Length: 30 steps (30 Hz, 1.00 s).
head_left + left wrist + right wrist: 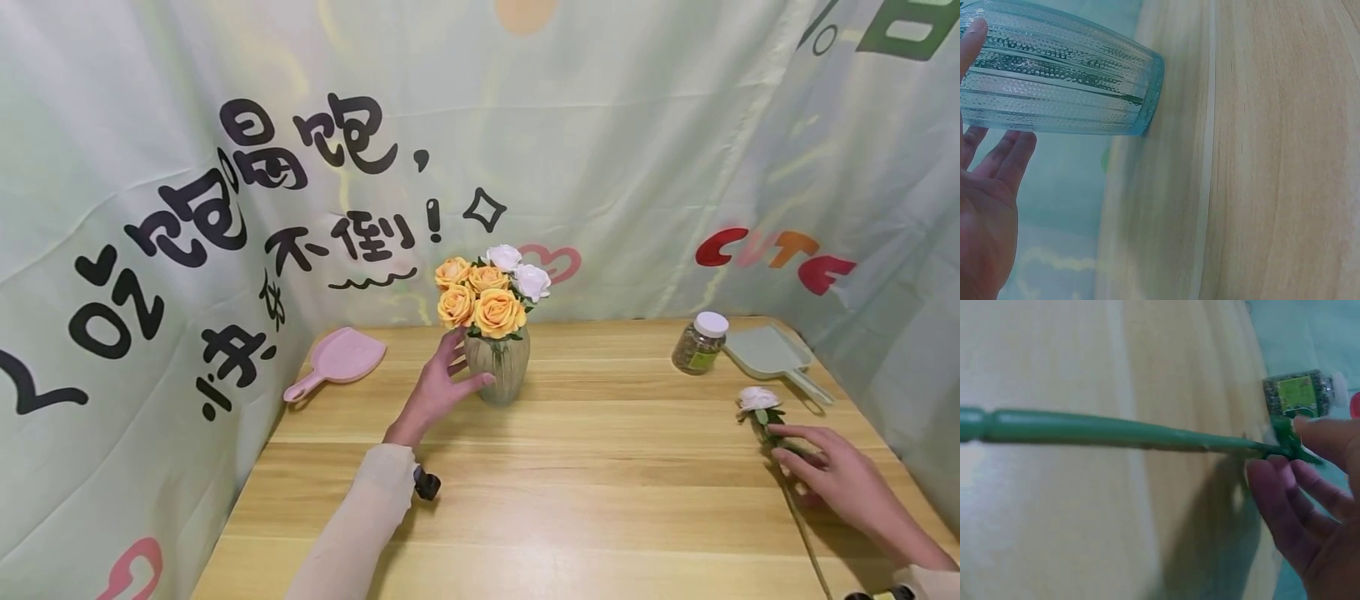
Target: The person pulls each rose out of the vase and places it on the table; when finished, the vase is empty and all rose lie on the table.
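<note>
A ribbed glass vase (504, 375) stands upright on the table, holding several orange roses (498, 313) and two white roses (532, 282). My left hand (435, 390) grips its left side, thumb across the front and the other fingers round the back. In the left wrist view, the thumb touches the bumpy glass (1066, 81). At the right, my right hand (847, 479) pinches a single white rose (759, 398) just below its bloom. Its long green stem (1104, 430) runs back toward the wrist, above the tabletop in the right wrist view.
Behind the right hand stands a white-lidded jar (699, 343) with a green label. Beside it lies a pale green pan-shaped item (768, 350) with a handle. A similar pink one (348, 357) lies at the far left. Printed cloth (622, 183) hangs round the table.
</note>
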Each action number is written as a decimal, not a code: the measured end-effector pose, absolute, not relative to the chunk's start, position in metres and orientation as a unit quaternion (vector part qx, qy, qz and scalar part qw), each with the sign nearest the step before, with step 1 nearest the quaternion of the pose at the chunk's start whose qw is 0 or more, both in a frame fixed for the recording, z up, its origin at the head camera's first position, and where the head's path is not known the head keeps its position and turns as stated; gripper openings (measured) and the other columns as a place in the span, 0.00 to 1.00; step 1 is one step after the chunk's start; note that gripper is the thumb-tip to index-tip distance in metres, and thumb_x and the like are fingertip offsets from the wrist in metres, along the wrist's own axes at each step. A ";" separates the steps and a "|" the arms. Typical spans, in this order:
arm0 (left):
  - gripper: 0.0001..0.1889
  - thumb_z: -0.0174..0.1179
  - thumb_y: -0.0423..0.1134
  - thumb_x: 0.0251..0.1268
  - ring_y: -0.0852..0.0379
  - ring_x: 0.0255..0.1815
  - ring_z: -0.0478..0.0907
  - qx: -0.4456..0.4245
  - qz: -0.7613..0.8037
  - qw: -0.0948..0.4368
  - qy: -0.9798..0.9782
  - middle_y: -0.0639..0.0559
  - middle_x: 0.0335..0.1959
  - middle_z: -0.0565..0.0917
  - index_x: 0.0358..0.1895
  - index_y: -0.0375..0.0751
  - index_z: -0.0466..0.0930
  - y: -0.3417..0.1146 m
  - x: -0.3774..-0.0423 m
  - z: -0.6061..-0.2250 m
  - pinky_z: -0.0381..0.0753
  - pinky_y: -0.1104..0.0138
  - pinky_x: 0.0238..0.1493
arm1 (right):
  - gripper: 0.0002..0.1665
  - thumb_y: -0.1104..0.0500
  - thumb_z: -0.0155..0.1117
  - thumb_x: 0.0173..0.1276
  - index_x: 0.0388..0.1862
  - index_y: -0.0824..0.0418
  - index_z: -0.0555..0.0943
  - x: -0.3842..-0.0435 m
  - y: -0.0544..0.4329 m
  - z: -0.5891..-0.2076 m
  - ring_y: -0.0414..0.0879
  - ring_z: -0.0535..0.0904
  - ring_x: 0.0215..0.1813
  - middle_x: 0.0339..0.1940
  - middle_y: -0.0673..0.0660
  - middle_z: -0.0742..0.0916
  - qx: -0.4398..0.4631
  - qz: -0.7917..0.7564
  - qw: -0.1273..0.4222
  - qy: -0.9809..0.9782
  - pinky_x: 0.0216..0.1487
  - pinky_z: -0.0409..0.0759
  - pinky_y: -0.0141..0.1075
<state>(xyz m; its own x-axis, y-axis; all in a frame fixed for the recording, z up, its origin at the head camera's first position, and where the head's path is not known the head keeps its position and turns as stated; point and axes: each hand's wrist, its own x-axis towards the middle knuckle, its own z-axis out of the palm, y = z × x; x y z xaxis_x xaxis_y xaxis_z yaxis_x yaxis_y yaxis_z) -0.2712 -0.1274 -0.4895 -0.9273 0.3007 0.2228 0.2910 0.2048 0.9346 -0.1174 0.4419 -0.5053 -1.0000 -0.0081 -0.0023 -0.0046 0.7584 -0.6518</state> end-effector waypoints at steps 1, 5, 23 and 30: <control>0.53 0.80 0.49 0.66 0.38 0.85 0.66 0.190 0.599 0.004 0.778 0.52 0.90 0.59 0.88 0.58 0.55 -0.127 -0.271 -0.489 0.72 0.44 0.84 | 0.32 0.53 0.61 0.87 0.76 0.75 0.71 -0.117 0.441 -0.503 0.34 0.84 0.30 0.67 0.80 0.74 0.001 -0.348 -0.007 0.937 0.25 0.89 0.38; 0.53 0.80 0.48 0.67 0.38 0.85 0.66 0.189 0.595 0.003 0.781 0.50 0.90 0.59 0.88 0.56 0.55 -0.126 -0.270 -0.487 0.72 0.44 0.84 | 0.31 0.52 0.64 0.86 0.75 0.71 0.74 -0.118 0.441 -0.491 0.27 0.82 0.31 0.64 0.52 0.83 0.014 -0.341 -0.075 0.937 0.24 0.87 0.35; 0.53 0.80 0.47 0.67 0.40 0.86 0.65 0.186 0.604 0.007 0.775 0.51 0.89 0.61 0.89 0.58 0.54 -0.128 -0.270 -0.490 0.73 0.44 0.83 | 0.25 0.58 0.68 0.82 0.74 0.57 0.81 -0.174 0.352 -0.394 0.19 0.82 0.55 0.62 0.33 0.84 -0.060 -0.455 -0.181 0.870 0.53 0.77 0.09; 0.53 0.80 0.49 0.67 0.40 0.86 0.65 0.189 0.599 0.000 0.778 0.53 0.90 0.59 0.89 0.59 0.54 -0.128 -0.271 -0.490 0.73 0.43 0.83 | 0.22 0.65 0.68 0.80 0.71 0.61 0.83 -0.205 0.286 -0.377 0.27 0.84 0.60 0.62 0.37 0.86 -0.156 -0.478 -0.213 0.838 0.58 0.80 0.13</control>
